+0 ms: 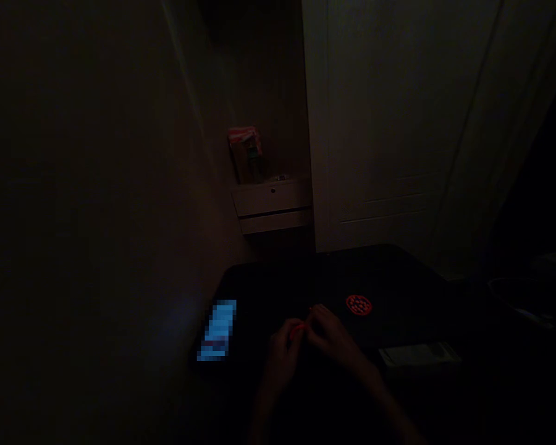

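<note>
Both my hands meet over a dark table in a very dim room. My left hand is closed on a small red object, whose kind I cannot make out. Against it, my right hand has its fingers pinched together at the same red piece. A tiny red bit shows by the right fingertips. Beyond my right hand lies a round red openwork disc with dark gaps in it, apart from both hands.
A lit screen, blurred into blocks, is at the table's left. Right of my forearm sits a pale flat box. Behind the table are a drawer unit holding a red-and-white item, and a pale door-like panel.
</note>
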Motion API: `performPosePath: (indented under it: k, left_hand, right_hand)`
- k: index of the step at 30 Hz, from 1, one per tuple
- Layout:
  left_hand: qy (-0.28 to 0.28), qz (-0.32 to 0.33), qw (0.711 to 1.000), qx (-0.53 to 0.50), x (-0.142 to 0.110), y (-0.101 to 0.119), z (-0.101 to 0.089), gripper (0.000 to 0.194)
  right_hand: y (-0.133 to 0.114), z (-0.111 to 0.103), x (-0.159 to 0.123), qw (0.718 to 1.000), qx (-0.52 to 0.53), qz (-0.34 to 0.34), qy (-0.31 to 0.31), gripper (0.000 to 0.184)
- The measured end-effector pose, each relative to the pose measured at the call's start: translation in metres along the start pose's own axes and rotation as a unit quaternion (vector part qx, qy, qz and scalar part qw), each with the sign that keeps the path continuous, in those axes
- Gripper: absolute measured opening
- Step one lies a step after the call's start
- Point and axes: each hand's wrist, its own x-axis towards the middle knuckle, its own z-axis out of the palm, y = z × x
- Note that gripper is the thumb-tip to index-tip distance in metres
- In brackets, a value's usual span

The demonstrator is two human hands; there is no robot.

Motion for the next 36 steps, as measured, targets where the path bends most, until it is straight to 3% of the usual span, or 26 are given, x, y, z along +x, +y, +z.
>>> performPosePath:
  k: [9, 19, 36]
  left_hand:
    - [0.003, -0.005, 1.0, 0.028, 0.0, 0.001, -0.001, 0.031]
    - [0.015, -0.034, 0.999, -0.011, 0.002, 0.002, -0.001, 0.037]
    - [0.016, -0.021, 1.0, -0.008, 0.002, -0.003, -0.001, 0.036]
  right_hand:
    - [-0.005, -0.002, 0.001, 1.0, -0.001, 0.015, 0.011, 0.005]
    - [0.005, -0.005, 0.005, 0.986, 0.053, 0.092, 0.132, 0.011]
    - [0.013, -0.004, 0.004, 0.983, 0.089, 0.095, 0.131, 0.017]
